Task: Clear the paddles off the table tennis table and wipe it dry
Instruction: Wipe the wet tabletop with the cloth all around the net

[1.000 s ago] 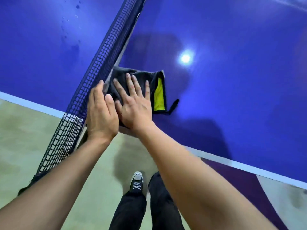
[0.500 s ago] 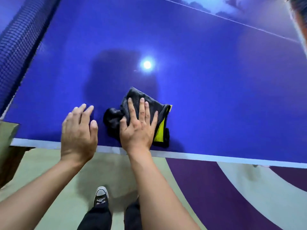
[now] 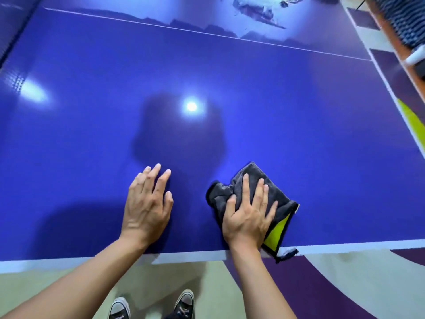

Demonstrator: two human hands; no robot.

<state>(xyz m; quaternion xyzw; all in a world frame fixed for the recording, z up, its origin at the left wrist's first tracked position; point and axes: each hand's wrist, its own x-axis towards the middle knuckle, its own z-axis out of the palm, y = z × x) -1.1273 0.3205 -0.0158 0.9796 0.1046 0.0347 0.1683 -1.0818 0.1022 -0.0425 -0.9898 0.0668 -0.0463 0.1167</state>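
The blue table tennis table (image 3: 230, 88) fills most of the head view. A folded dark grey cloth (image 3: 271, 192) with a yellow-green underside lies on it near the white front edge line. My right hand (image 3: 248, 215) presses flat on the cloth, fingers spread. A cloth corner with a small loop hangs over the table edge. My left hand (image 3: 147, 203) rests flat on the bare blue surface to the left of the cloth, holding nothing. No paddles are in view.
The net (image 3: 11, 42) shows at the far left edge. A white centre line (image 3: 207, 33) crosses the far part of the table. The floor (image 3: 322, 284) below the front edge is purple, white and beige, with my two shoes (image 3: 151, 305) on it.
My right hand has slid the cloth to the right along the front edge, away from the net. My left hand has followed, flat on the table, and the view has shifted right.
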